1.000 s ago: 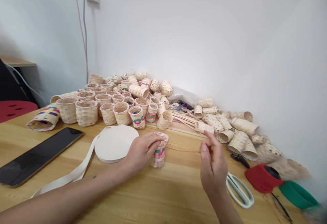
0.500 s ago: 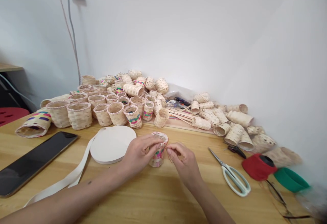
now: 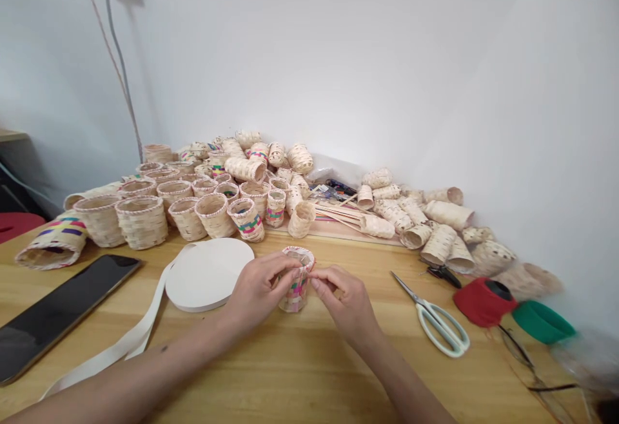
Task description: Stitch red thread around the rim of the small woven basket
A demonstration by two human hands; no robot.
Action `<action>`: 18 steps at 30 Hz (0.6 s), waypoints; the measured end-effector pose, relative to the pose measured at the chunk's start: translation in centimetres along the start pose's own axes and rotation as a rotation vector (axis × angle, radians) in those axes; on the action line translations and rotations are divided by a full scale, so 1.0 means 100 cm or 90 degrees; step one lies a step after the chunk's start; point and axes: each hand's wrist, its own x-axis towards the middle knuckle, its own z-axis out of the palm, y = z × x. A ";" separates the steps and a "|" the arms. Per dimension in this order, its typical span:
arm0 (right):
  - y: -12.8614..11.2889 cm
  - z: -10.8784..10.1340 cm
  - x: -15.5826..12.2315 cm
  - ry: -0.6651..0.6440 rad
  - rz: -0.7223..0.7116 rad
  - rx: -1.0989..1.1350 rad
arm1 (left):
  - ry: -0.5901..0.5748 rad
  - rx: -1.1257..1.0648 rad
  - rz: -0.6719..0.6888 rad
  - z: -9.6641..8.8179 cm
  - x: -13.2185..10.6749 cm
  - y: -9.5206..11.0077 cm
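Observation:
A small woven basket (image 3: 296, 296) with pink, green and purple bands stands upright on the wooden table, its rim bound in white and pink. My left hand (image 3: 261, 285) is closed on the left side of its rim, thumb outside and fingers at the opening. At the right side of the rim, my right hand (image 3: 341, 298) pinches with thumb and forefinger; whatever lies between those fingertips is too small to make out. The lower left wall of the basket is partly covered by my left hand.
Left of my hands lie a roll of white tape (image 3: 210, 274) and a black phone (image 3: 62, 311). Scissors (image 3: 435, 321), a red pouch (image 3: 483, 301) and a green ring (image 3: 542, 321) lie to the right. Several finished baskets (image 3: 141, 223) and woven tubes (image 3: 440, 243) line the wall.
My right hand has moved slightly left and up, closer against the basket's rim. My left hand keeps its hold. The whole view has shifted a little.

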 end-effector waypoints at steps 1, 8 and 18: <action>-0.001 0.000 0.000 0.001 -0.003 0.000 | -0.001 0.004 -0.001 0.000 0.000 0.000; -0.004 -0.001 0.000 0.003 0.021 -0.010 | -0.005 0.019 0.015 0.001 -0.002 -0.001; -0.011 0.008 -0.002 -0.020 0.115 0.149 | 0.122 0.184 0.213 0.006 -0.008 0.000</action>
